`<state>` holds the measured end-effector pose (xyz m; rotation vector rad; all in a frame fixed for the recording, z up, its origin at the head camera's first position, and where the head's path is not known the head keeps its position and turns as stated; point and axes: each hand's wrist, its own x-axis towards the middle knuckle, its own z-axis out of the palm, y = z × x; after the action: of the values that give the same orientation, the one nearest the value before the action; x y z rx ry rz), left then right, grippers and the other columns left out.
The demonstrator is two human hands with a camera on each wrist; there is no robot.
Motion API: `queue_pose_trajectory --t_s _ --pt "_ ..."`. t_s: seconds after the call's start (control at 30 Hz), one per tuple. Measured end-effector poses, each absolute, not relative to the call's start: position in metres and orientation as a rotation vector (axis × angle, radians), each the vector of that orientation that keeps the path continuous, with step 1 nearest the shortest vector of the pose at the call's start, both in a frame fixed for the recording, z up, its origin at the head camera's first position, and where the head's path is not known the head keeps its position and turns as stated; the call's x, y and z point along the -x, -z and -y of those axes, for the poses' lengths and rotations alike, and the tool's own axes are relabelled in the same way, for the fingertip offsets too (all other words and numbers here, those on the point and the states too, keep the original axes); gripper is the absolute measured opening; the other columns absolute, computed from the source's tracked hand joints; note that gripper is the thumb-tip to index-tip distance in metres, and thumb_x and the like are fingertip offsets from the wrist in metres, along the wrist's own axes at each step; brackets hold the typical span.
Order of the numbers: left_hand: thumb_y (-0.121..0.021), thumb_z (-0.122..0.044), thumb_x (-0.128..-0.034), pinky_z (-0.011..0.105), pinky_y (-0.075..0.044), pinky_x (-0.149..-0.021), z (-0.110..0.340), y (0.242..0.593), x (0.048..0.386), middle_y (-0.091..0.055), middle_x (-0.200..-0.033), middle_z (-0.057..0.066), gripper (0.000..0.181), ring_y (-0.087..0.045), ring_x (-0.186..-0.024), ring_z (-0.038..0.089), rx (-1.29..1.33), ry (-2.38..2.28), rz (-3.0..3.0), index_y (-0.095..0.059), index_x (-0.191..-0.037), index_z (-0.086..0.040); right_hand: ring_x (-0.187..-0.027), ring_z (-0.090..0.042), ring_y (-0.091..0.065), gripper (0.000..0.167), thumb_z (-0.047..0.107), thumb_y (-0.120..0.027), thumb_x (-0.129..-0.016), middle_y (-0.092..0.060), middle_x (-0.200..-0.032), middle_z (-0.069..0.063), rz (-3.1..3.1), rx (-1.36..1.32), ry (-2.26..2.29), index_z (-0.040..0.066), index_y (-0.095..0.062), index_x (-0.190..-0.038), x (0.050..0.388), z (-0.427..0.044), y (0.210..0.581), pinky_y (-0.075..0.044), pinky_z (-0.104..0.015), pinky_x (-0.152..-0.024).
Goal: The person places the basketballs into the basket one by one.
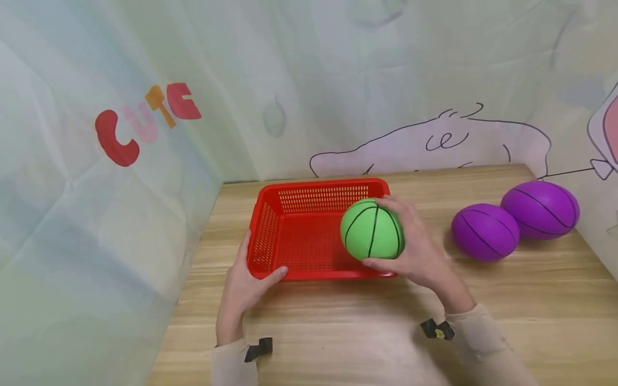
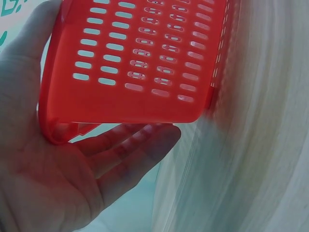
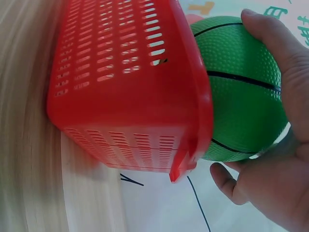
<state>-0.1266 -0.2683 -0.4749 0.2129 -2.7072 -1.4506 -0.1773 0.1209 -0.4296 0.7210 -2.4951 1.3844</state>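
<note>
A red plastic basket (image 1: 318,275) with slotted walls stands on the wooden table. My left hand (image 1: 245,287) holds its front left corner, the thumb over the rim and the fingers along the outer wall, as the left wrist view shows. In my right hand (image 1: 417,249) is a green ball (image 1: 370,231) with black lines like a basketball's. It is over the basket's right end, partly below the rim in the right wrist view. Thumb and fingers grip it from the right side. Whether the ball touches the basket cannot be told.
Two purple balls (image 1: 485,232) with black lines lie side by side at the right of the table (image 1: 328,332). A printed cloth (image 1: 251,64) hangs behind the table and along its left side, with coloured letters reading CUTE.
</note>
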Motion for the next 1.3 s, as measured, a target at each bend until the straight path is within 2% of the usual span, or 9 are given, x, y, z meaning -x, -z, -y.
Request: queue_pose_trajectory --t_s 0.1,0.2,0.33,0.53,0.7,0.93,1.3 --pt "-0.096 -0.046 -0.0856 0.06 -0.059 -0.111 0.267 0.474 0.126 -0.044 -0.172 0.006 0.128 -0.048 -0.15 0.032 -0.23 1.454 2.712 -0.01 -0.18 -0.037 -0.148 -0.041 -0.049 0.115 0.041 -0.108 -0.071 -0.038 -0.172 -0.007 2.565 -0.774 -1.283 0.039 -0.044 -0.167 0.177 -0.118 0.432 -0.057 -0.073 -0.104" --pt "-0.095 -0.047 -0.086 0.061 -0.058 -0.111 0.267 0.474 0.125 -0.044 -0.173 0.008 0.128 -0.048 -0.15 0.034 -0.239 1.455 2.714 -0.009 -0.18 -0.035 -0.152 -0.041 -0.045 0.115 0.049 -0.106 -0.073 -0.033 -0.177 -0.004 2.64 -0.793 -1.209 0.046 -0.041 -0.168 0.176 -0.114 0.433 -0.046 -0.079 -0.111" --pt "-0.095 -0.047 -0.0865 0.061 -0.058 -0.111 0.266 0.473 0.125 -0.045 -0.172 0.008 0.128 -0.049 -0.15 0.035 -0.241 1.445 2.713 -0.01 -0.18 -0.034 -0.152 -0.039 -0.045 0.113 0.053 -0.102 -0.077 -0.03 -0.178 -0.003 2.708 -0.79 -1.153 0.051 -0.038 -0.169 0.176 -0.112 0.434 -0.035 -0.078 -0.112" --pt "-0.095 -0.045 -0.0866 0.061 -0.059 -0.11 0.266 0.471 0.125 -0.046 -0.172 0.008 0.127 -0.05 -0.149 0.034 -0.248 1.435 2.705 -0.01 -0.18 -0.034 -0.148 -0.04 -0.047 0.087 0.045 -0.097 -0.087 -0.046 -0.167 -0.011 2.78 -0.838 -1.007 0.043 -0.053 -0.163 0.177 -0.113 0.443 -0.031 -0.069 -0.111" --pt "-0.096 -0.043 -0.0863 0.06 -0.058 -0.111 0.266 0.471 0.125 -0.045 -0.173 0.007 0.127 -0.049 -0.149 0.034 -0.245 1.433 2.698 -0.011 -0.18 -0.033 -0.145 -0.039 -0.046 0.071 0.042 -0.093 -0.092 -0.053 -0.157 -0.009 2.785 -0.832 -0.952 0.039 -0.061 -0.156 0.177 -0.117 0.446 -0.031 -0.071 -0.11" --pt "-0.097 -0.045 -0.0847 0.057 -0.06 -0.11 0.266 0.473 0.125 -0.045 -0.172 0.003 0.129 -0.051 -0.147 0.03 -0.256 1.434 2.691 -0.011 -0.18 -0.036 -0.146 -0.041 -0.042 0.067 0.038 -0.092 -0.094 -0.048 -0.16 -0.014 2.788 -0.837 -0.962 0.039 -0.063 -0.155 0.177 -0.12 0.443 -0.03 -0.07 -0.108" --pt "-0.096 -0.042 -0.0868 0.06 -0.059 -0.111 0.265 0.473 0.128 -0.044 -0.172 0.007 0.127 -0.049 -0.149 0.034 -0.255 1.457 2.701 -0.01 -0.18 -0.034 -0.146 -0.038 -0.045 0.072 0.032 -0.091 -0.095 -0.05 -0.159 -0.017 2.769 -0.82 -0.967 0.034 -0.06 -0.16 0.176 -0.124 0.436 -0.032 -0.058 -0.101"
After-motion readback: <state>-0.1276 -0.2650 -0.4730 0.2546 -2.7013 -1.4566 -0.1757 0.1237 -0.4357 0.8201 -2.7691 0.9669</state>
